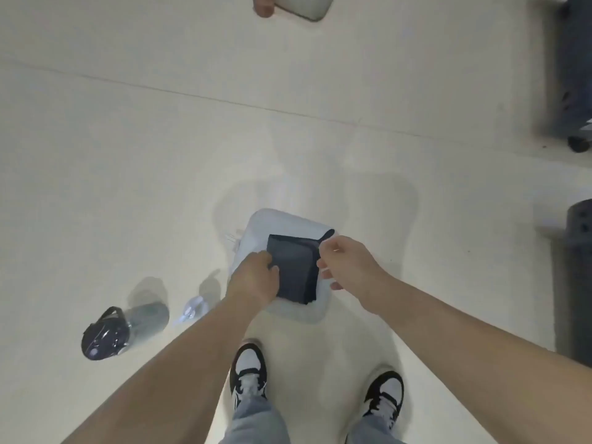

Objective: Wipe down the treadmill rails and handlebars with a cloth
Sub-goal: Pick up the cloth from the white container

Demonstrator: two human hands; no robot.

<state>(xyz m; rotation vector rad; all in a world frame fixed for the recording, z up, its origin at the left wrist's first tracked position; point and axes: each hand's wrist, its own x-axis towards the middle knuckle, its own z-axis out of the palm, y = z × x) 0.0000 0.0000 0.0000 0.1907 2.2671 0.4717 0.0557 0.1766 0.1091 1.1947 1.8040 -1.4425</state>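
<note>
The left hand [256, 277] grips the left edge of the dark folded cloth [293, 270] and the right hand [349, 261] pinches its right edge, over a white bag [282, 221] on the floor. This seems to be readying the cloth; next it needs carrying to the treadmill, not clearly in view

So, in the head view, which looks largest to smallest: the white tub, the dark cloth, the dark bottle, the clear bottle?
1. white tub
2-3. dark cloth and dark bottle: these look alike, and the cloth may be nearer the camera, so I leave them unranked
4. clear bottle
</note>
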